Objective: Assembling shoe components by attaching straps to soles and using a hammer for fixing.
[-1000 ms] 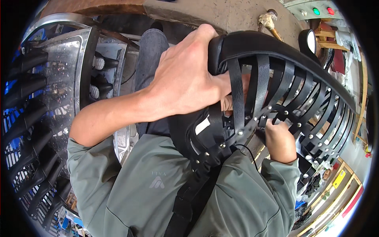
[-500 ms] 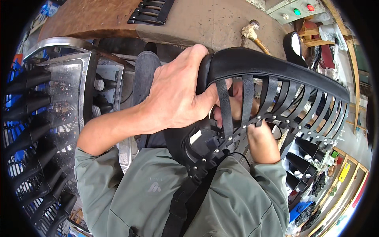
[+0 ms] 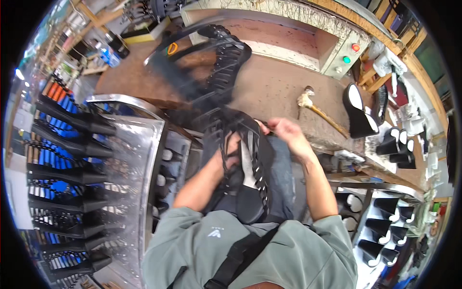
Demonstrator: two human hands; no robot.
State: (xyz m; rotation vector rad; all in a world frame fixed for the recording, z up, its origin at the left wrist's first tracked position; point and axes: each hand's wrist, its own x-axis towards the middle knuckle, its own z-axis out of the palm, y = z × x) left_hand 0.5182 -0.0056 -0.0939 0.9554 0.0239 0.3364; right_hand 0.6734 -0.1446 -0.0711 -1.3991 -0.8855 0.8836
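Observation:
A black strappy gladiator boot [image 3: 251,202] lies over my lap, toe toward me, with a grey strip showing along its underside. My left hand [image 3: 232,150] is closed around it, partly hidden behind the straps. The boot's long shaft stretches away over the workbench edge and is smeared by motion. My right hand [image 3: 287,134] is at the right of the boot's far end, fingers pinched together and blurred; what they hold, if anything, cannot be made out. Beyond, another black strappy piece [image 3: 228,60] lies on the workbench [image 3: 269,91], partly overlapped by the blurred shaft.
A hammer [image 3: 317,110] with a wrapped head lies on the bench. Behind it stands a pale machine housing [image 3: 344,53] with coloured buttons. A black wedge sole [image 3: 358,113] is at the right. Metal-framed racks of boots [image 3: 79,176] and black heels [image 3: 380,226] flank me.
The boot has swung from up close down onto my lap, its toe now toward me. My right hand has come out from behind the straps to its right side. My view has shifted.

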